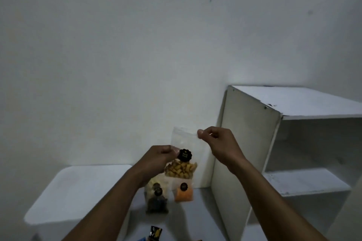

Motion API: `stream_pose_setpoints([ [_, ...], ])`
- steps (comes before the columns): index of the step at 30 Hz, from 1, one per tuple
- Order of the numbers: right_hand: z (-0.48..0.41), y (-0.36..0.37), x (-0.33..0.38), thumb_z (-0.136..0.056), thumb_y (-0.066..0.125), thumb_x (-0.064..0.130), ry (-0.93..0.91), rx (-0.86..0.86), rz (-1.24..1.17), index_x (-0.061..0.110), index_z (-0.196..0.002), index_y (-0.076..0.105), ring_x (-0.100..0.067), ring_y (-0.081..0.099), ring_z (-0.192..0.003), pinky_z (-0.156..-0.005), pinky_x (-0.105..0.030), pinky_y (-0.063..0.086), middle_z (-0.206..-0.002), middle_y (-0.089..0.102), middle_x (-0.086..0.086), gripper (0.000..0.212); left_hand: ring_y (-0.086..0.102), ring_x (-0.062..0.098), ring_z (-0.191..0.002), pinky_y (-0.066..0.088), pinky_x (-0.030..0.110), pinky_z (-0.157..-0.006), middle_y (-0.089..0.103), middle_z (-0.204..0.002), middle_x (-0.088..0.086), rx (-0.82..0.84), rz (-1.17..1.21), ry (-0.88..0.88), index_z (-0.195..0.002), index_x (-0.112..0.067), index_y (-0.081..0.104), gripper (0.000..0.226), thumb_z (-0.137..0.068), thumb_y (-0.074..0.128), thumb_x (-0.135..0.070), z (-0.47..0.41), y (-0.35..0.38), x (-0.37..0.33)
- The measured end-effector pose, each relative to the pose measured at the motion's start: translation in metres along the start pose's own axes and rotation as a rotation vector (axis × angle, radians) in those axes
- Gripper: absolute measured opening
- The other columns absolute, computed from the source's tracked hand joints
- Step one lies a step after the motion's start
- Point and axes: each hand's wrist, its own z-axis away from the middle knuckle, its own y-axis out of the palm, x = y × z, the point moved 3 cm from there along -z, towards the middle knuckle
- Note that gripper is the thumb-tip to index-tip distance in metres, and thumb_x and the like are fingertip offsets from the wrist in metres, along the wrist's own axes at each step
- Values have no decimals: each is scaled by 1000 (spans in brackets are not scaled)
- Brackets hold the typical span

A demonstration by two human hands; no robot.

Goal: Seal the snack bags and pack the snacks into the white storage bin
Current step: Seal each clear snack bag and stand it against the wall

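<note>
**Q:** Which are the large items, and where is the bag in hand?
**A:** A white shelf unit stands at 4 o'clock of the view. The white storage bin is at 7 o'clock; whether it is lidded cannot be told. Between them, at 6 o'clock, the clear snack bag is held upright in the air, with yellow snacks in its bottom. Other snack bags sit on the floor below it.

**Q:** How is the seal best closed?
**A:** Judging by the slack upper half, hold the mouth taut and line up both lips. Press the air out, then run a pinch along the strip from end to end. An uneven pull would likely leave a gap.

**Q:** And the hands?
**A:** Both forearms rise from 6 o'clock. The right hand pinches the bag's top corner, at its 2 o'clock, between thumb and forefinger, with the other fingers curled. The left hand pinches the edge at 9 o'clock, just beside the black sticker.
</note>
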Motion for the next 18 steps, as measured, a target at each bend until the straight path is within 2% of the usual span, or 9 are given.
stream_pose_setpoints([
  [2, 0, -1, 15, -91, 66, 45, -55, -14, 36, 21, -80, 77, -27, 64, -79, -70, -29, 44, -91, 70, -17, 28, 68, 11, -106, 53, 42, -94, 75, -107, -7, -30, 6, 89, -106, -26, 75, 21, -95, 61, -37, 5, -6, -18],
  [3, 1, -1, 21, -91, 66, 45, -71, -10, 54, 21, -80, 77, -24, 66, -80, -72, -29, 44, -91, 70, -17, 28, 69, 10, -104, 54, 41, -93, 76, -105, -7, -45, 23, 133, -106, -26, 74, 20, -95, 61, -37, 9, -9, -27],
  [6, 7, 1, 40, -93, 64, 43, -113, 18, 97, 21, -83, 76, -7, 67, -87, -76, -24, 48, -86, 72, 2, 27, 73, 12, -95, 56, 41, -91, 77, -99, -2, -106, 105, 228, -104, -19, 74, 18, -95, 63, -31, 21, -18, -47],
  [8, 12, 3, 52, -93, 63, 46, -149, 53, 105, 21, -84, 75, -5, 66, -81, -70, -21, 47, -82, 72, 5, 29, 74, 16, -91, 58, 42, -89, 78, -94, 2, -159, 159, 250, -100, -15, 75, 16, -95, 64, -25, 27, -23, -55],
  [11, 21, 8, 66, -83, 73, 50, -196, 96, 140, 23, -84, 74, -12, 66, -75, -62, -21, 48, -81, 72, 2, 26, 75, 20, -90, 60, 40, -84, 78, -92, 6, -185, 220, 243, -98, -11, 75, 15, -96, 62, -19, 36, -30, -60],
  [15, 27, 14, 72, -85, 76, 32, -225, 75, 163, 20, -79, 75, -2, 63, -65, -60, -23, 49, -72, 71, 3, 14, 75, 23, -90, 61, 37, -81, 77, -95, 10, -114, 243, 281, -102, -8, 74, 14, -93, 67, -16, 48, -34, -66],
  [18, 32, 20, 74, -86, 75, 28, -233, 108, 148, 16, -80, 76, -5, 63, -66, -62, -25, 54, -77, 73, -4, 14, 74, 27, -88, 62, 37, -78, 76, -90, 12, -138, 229, 313, -96, -4, 74, 12, -91, 69, -14, 54, -40, -68],
])
